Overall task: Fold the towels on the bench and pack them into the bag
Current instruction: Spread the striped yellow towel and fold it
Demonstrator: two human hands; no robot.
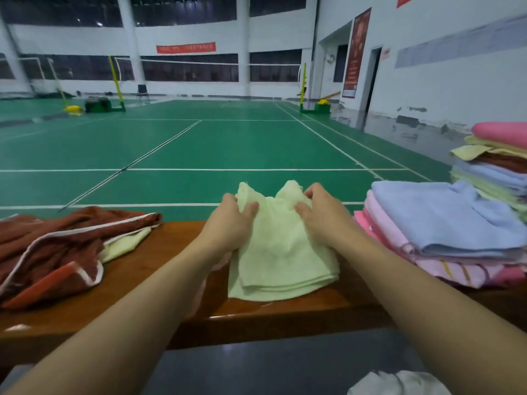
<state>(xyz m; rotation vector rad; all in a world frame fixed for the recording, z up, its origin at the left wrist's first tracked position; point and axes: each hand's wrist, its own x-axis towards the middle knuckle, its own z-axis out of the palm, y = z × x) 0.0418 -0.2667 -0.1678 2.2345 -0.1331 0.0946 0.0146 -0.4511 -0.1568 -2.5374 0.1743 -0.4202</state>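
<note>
both hands grip the far edge of a pale green towel (281,252) on the wooden worktop (159,269): left hand (233,220) pinches one corner, right hand (319,215) the other. unfolded rust-red towel (48,252) lies left; folded stack, blue towel (445,220) on top, sits right. no bag visible.

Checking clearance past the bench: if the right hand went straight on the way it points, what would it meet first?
Probably nothing: the right hand pinches the pale green towel; beyond looks like open green court floor.
</note>
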